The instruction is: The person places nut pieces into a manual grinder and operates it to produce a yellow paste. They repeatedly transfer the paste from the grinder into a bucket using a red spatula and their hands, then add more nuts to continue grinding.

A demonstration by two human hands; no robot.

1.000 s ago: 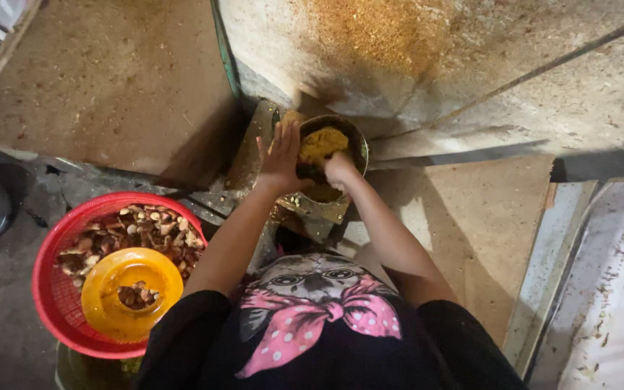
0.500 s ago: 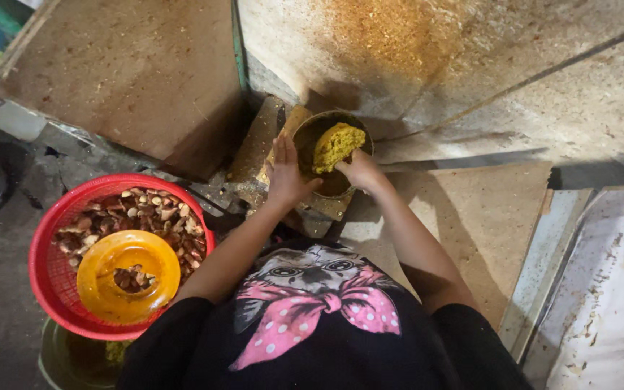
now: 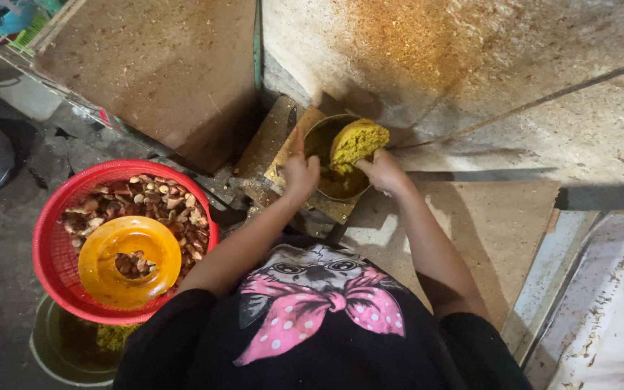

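So you've got both hands up at the round metal pot (image 3: 330,184), which sits on a stained metal plate (image 3: 287,155) right in front of your chest. Your right hand (image 3: 383,171) is curled around the yellow crumbly cake (image 3: 357,141), fingers closed on its lower edge, and the cake is tilted up over the far right rim of the pot, partly above the opening. Your left hand (image 3: 299,173) is on the near left rim of the pot, fingers bent over the edge; I honestly can't tell if it's gripping the rim or just resting there. Inside the pot there's a yellowish-brown smear on the wall below the cake.

Left of the pot and nearer to you is the red plastic basket (image 3: 52,238), full of brown and pale shell-like pieces (image 3: 160,198). An orange bowl (image 3: 130,260) sits on top of that pile with a few of the same pieces in it. Under the basket you can see a green basin (image 3: 55,347) poking out, with some yellow crumbs in it.

Beyond the pot the wall and boards are dusted with yellow-orange powder (image 3: 406,43). To the right of the pot, a pale wooden board (image 3: 500,231) lies flat, well apart from your hands.
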